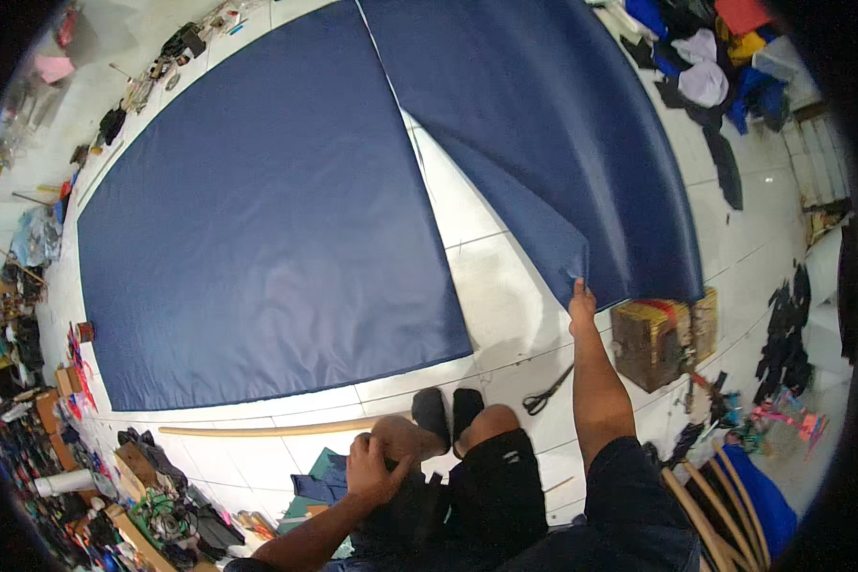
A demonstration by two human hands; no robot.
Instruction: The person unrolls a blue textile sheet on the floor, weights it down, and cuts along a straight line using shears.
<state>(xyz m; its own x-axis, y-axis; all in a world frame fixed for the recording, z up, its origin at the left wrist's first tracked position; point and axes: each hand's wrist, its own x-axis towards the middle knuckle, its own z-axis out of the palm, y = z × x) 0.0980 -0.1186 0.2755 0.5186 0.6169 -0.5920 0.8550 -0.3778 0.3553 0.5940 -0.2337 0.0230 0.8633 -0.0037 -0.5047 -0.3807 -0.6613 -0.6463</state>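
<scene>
Two large pieces of dark blue sheet material, a left sheet (pixel 257 219) and a right sheet (pixel 543 105), lie on the floor with a long cut between them. My right hand (pixel 582 303) is closed on the near corner of the right sheet and holds it up. That corner is pulled to the right, so a wedge of white tile shows between the pieces. My left hand (pixel 372 469) rests by my left knee, thumb apart from the bent fingers, with nothing in it. Black-handled scissors (pixel 541 400) lie on the tiles below my right hand.
A yellowish block-like box (pixel 646 343) stands beside the right sheet's near edge. A long wooden strip (pixel 276 430) lies before my feet. Curved wooden rods (pixel 725 505) are at lower right. Cloth scraps (pixel 705 81) lie at upper right, and tools and clutter line the left side.
</scene>
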